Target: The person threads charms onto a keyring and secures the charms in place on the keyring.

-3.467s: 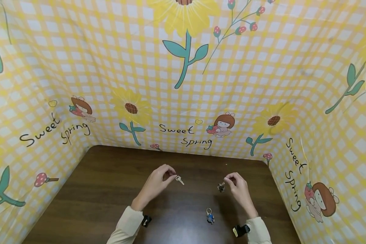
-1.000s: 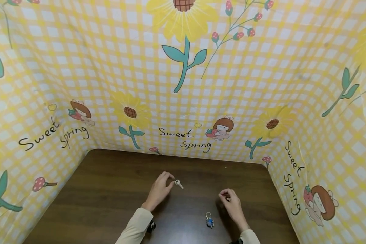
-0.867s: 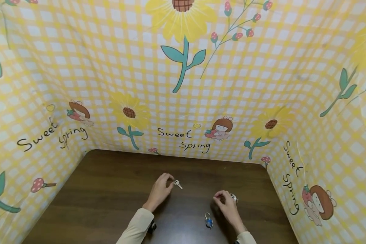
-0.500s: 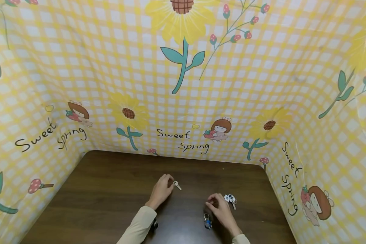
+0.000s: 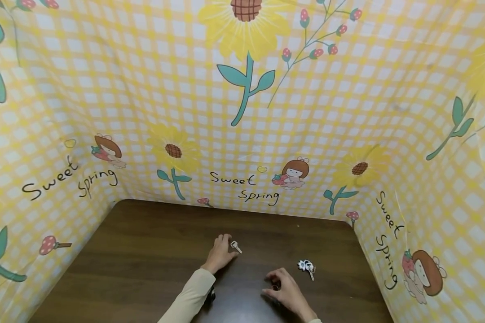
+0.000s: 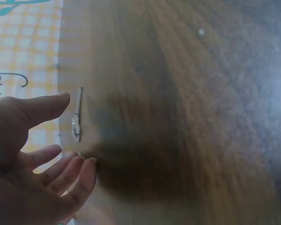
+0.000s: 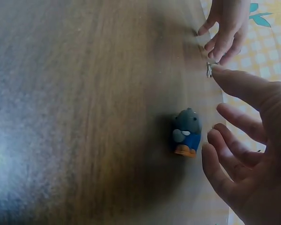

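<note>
A small silver key (image 5: 236, 247) lies on the dark wooden table, right beside the fingertips of my left hand (image 5: 219, 255). In the left wrist view the key (image 6: 77, 123) shows between thumb and fingers, which stand apart. My right hand (image 5: 286, 290) hovers low with thumb and fingers spread around a keychain's metal ring (image 5: 275, 287). The right wrist view shows that keychain's blue and grey animal figurine (image 7: 187, 133), with the fingers beside it; the head view hides it under the hand. Right of this hand lies a white keychain with a key (image 5: 306, 266).
The brown table (image 5: 153, 242) is enclosed at back and sides by a yellow checked cloth (image 5: 242, 148) with printed flowers. A tiny white speck (image 5: 298, 226) lies near the table's back edge.
My right hand has let go of the white keychain with a key on the table and moved left and nearer, over the blue figurine keychain. My left hand has released the key and stays beside it.
</note>
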Tool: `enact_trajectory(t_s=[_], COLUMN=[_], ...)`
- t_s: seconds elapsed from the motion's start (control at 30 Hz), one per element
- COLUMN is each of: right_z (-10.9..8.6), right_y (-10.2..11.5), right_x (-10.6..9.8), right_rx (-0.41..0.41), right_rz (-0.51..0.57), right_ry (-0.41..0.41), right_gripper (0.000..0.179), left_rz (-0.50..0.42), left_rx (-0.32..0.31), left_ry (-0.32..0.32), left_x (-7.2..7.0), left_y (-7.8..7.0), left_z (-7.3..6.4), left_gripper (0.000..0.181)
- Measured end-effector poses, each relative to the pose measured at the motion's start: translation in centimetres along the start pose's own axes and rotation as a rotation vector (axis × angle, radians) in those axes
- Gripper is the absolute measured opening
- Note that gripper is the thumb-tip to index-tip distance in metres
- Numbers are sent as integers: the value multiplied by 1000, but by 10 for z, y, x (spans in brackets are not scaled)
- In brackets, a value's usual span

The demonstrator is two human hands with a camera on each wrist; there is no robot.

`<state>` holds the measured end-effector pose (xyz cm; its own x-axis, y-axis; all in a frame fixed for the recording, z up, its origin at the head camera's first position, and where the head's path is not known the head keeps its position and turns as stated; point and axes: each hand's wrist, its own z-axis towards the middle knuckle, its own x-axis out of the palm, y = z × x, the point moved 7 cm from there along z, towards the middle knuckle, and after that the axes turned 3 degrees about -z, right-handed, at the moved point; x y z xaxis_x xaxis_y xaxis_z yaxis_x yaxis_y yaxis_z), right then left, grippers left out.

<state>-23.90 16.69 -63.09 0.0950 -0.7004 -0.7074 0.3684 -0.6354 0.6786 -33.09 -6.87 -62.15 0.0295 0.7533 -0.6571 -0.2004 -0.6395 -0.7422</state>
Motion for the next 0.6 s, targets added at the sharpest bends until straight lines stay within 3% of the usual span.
enact_trajectory(t_s=[0.27, 0.6], right_z=[-3, -5], right_y=[1, -5], right_x=[8, 0], right_rx=[25, 43], right_rz=[2, -72], right_ry=[42, -68], right_gripper=[33, 32], left_rz=[-75, -76], left_rx=[-54, -13], left_ry=[36, 32], left_x=[6, 6], left_y=[15, 12], left_z=[7, 9], left_gripper=[56, 36])
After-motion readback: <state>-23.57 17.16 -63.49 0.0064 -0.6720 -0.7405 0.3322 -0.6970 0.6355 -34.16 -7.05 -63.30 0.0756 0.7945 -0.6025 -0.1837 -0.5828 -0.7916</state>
